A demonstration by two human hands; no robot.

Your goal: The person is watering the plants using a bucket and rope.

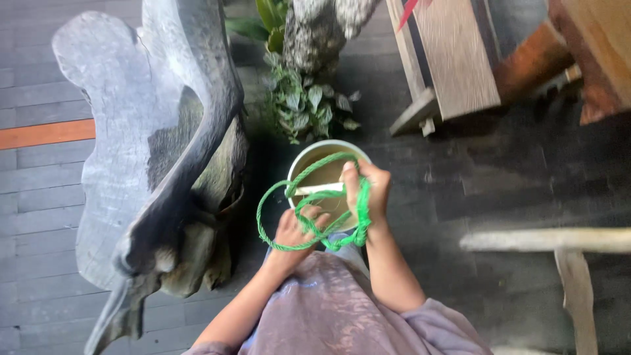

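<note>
Fingers (355, 184) closed around green rope (309, 223)

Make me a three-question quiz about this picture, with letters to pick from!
1. Where is the white bucket?
A. On a chair
B. On the dark floor, below the hands
C. On top of the carved wood

2. What colour is the rope?
A. Green
B. Red
C. Blue

3. What is the rope doing?
A. Lying straight on the floor
B. Tied around the plant
C. Looped in coils held by both hands

Answers: 1 B, it sits on the floor beneath the left hand and right hand. 2 A, it is bright green. 3 C, its loops hang from both hands.
</note>
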